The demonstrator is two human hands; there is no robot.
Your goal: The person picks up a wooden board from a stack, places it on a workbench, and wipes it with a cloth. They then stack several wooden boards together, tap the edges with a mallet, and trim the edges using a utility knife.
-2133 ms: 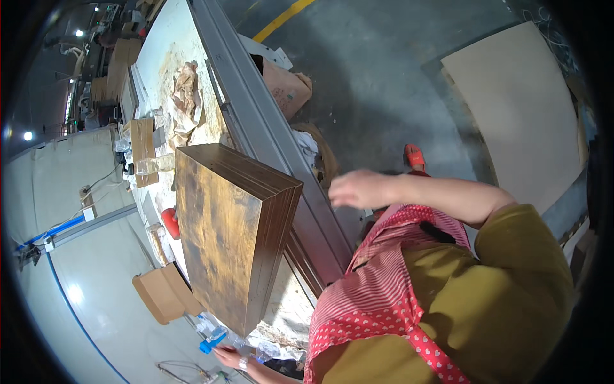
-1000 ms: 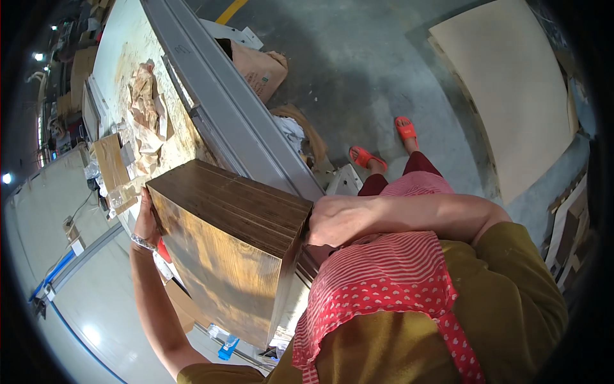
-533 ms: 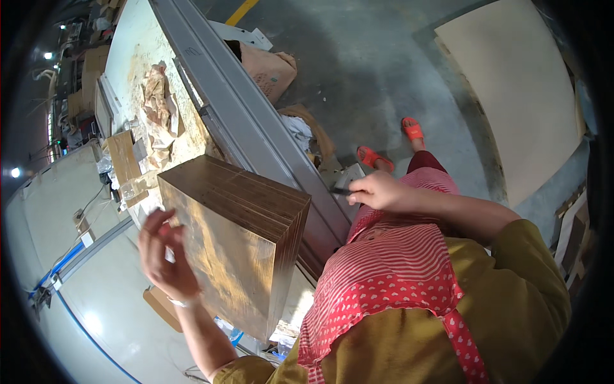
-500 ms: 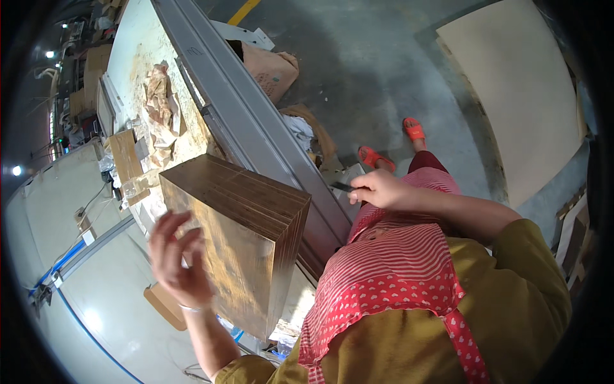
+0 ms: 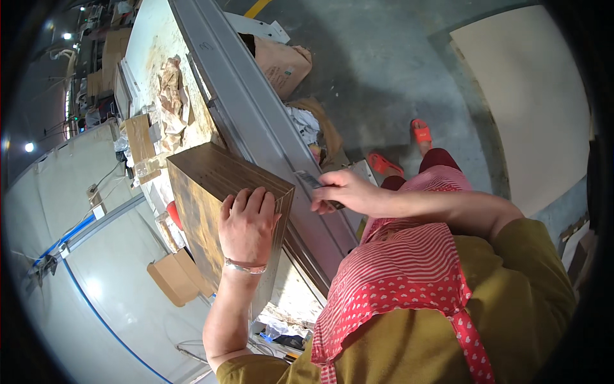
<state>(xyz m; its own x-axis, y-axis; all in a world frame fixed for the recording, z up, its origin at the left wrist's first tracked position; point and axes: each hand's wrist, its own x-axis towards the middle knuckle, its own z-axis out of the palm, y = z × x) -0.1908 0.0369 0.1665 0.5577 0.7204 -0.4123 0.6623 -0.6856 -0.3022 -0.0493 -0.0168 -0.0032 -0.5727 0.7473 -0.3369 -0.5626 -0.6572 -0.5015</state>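
A: What am I seeing on the left hand [image 5: 246, 225]?

B: It's lying flat, fingers spread, pressing on the near top edge of the brown wooden box [image 5: 211, 211]. The box is standing on the desk [image 5: 150, 61], right beside the grey metal rail [image 5: 256, 121].

A: Right hand [image 5: 345, 192]?

B: I'm seeing it closed around a small dark tool [image 5: 313, 182], hovering over the rail just beside the box's corner.

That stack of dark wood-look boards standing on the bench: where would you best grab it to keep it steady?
Grip the stack of boards at its top edge, coming from above, as the left hand does now. The stack stands on edge, tall and narrow, so the layered top is the exposed part and fingers can curl over it. The right hand is taken up with a small dark tool.
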